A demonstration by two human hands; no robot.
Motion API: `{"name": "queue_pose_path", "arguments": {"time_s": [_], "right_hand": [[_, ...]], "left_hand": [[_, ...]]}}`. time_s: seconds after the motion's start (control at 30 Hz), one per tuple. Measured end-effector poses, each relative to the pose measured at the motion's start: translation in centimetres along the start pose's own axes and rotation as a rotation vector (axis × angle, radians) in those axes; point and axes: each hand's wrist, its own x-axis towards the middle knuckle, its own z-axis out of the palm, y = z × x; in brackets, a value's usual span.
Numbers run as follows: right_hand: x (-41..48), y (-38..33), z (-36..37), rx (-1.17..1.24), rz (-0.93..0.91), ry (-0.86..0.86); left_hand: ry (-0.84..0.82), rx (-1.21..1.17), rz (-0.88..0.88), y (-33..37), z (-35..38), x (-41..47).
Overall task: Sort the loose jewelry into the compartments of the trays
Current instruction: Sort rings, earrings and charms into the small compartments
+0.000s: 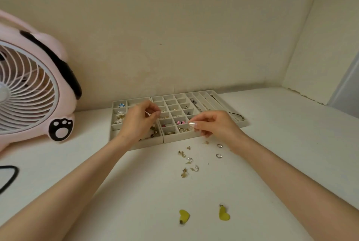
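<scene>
Three beige compartment trays stand side by side against the wall: a left tray [116, 131], a middle grid tray [171, 139] and a right tray [223, 102] with long slots holding chains. My left hand [138, 119] hovers over the left and middle trays, fingertips pinched; whether a small piece is between them I cannot tell. My right hand [211, 124] pinches a small piece at the middle tray's front right corner. Loose gold earrings [186, 161] and two silver rings [219, 155] lie on the white table in front. Two yellow heart earrings [224, 213] lie nearer me.
A pink fan [33, 89] with a paw print stands at the left, close to the left tray. A black cord loop [9, 176] lies at the table's left edge. Walls close the back and the right side.
</scene>
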Motion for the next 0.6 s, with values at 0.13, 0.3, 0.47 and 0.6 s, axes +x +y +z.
{"name": "queue_pose_path", "arguments": {"time_s": [0.13,0.3,0.47,0.6], "right_hand": [[3.9,-1.7,2.2,-0.194,-0.025,0.019],[10.5,-1.6,5.2,-0.292,0.013,0.078],[13.7,-1.0,6.7,-0.392,0.026,0.065],[13.9,-1.1,6.4,-0.419,0.032,0.031]], "left_hand": [[0.014,-0.007,-0.021,-0.1,-0.3,0.2],[0.031,0.001,-0.069,-0.9,-0.7,0.5],[0.028,-0.001,-0.091,-1.7,-1.0,1.0],[0.015,-0.003,-0.099,-1.9,-0.9,1.1]]}}
